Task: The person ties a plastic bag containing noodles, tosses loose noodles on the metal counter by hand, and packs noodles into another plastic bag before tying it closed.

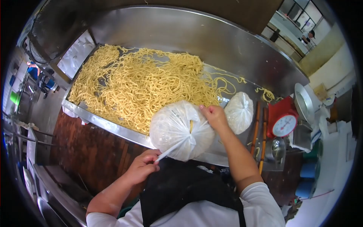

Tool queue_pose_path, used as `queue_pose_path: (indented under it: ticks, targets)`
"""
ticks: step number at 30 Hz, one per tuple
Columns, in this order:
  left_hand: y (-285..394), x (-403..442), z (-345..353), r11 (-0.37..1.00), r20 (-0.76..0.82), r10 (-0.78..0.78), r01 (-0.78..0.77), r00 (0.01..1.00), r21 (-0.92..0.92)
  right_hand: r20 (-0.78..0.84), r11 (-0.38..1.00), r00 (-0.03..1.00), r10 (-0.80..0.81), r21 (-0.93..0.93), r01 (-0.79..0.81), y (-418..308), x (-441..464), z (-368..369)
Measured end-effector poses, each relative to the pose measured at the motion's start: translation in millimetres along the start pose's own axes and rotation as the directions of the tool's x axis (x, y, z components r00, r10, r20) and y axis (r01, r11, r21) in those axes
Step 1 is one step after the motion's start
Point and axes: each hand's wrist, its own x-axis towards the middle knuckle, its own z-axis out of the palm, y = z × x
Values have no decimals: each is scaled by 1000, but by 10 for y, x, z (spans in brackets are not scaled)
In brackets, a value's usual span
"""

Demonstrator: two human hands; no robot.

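Note:
A large, round, filled clear plastic bag (180, 126) sits at the front edge of the metal tray, before my body. Its top is drawn together into a twisted white neck (170, 150) pointing to the lower left. My left hand (144, 166) is closed, pinching the end of that neck. At the bag's upper right side, my right hand (214, 116) has curled fingers and thumb gripping the plastic; some fingertips are hidden. Loose yellow noodles (147, 83) cover much of the tray just beyond the bag. To the right of my right hand lies a smaller tied plastic bag (239, 112).
The long metal tray (113, 128) has a high back wall. On the right are two wooden sticks (255, 128), a red dial scale (283, 123) with a metal pan, and a metal scoop (277, 149). A fan (51, 32) stands at upper left. Other people are far off.

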Motion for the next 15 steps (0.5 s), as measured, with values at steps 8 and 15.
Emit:
queue_pose_path:
  ticks: [8,15]
  targets:
    - [387,728,100,611,-1,-9,5,1000,-791,272,994,962,4,106,-34,128,-860,-318]
    - [149,1638,737,986,123,151,-141,981,-88,182,868,850,-494,159,470,-706,-926,-596]
